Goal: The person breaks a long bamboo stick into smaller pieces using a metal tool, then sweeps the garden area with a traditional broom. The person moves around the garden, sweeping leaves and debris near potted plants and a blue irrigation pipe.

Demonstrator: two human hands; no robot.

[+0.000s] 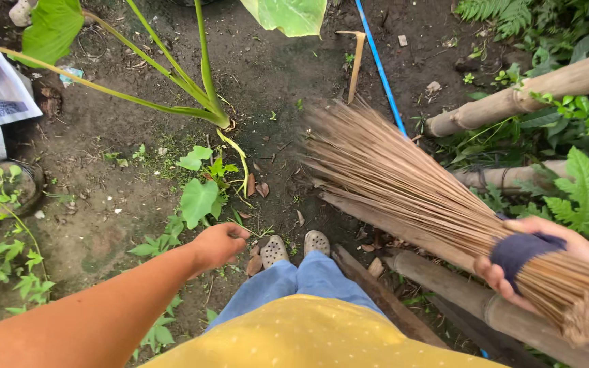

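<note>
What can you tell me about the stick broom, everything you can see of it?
The stick broom is a bundle of thin, stiff, tan ribs, dry-looking, bound near the butt end by a dark blue wrap. The right hand grips it at that wrap. It lies slanted, its bristles fanning out toward the upper left above the dark soil, crossing a blue pipe and bamboo poles. Its cut end looks frayed at the lower right.

We see the left hand (218,244) held out above the ground (103,204), just left of the shoes (294,249), over low weeds (199,197). The right hand (540,262) grips the stick broom (410,184) at right, near its bound end; its bristles point up-left over the soil. Bamboo poles (526,99) lie at right, behind and beneath the broom. A hose (380,68) runs behind it; a tall plant (199,88) stands ahead.
</note>
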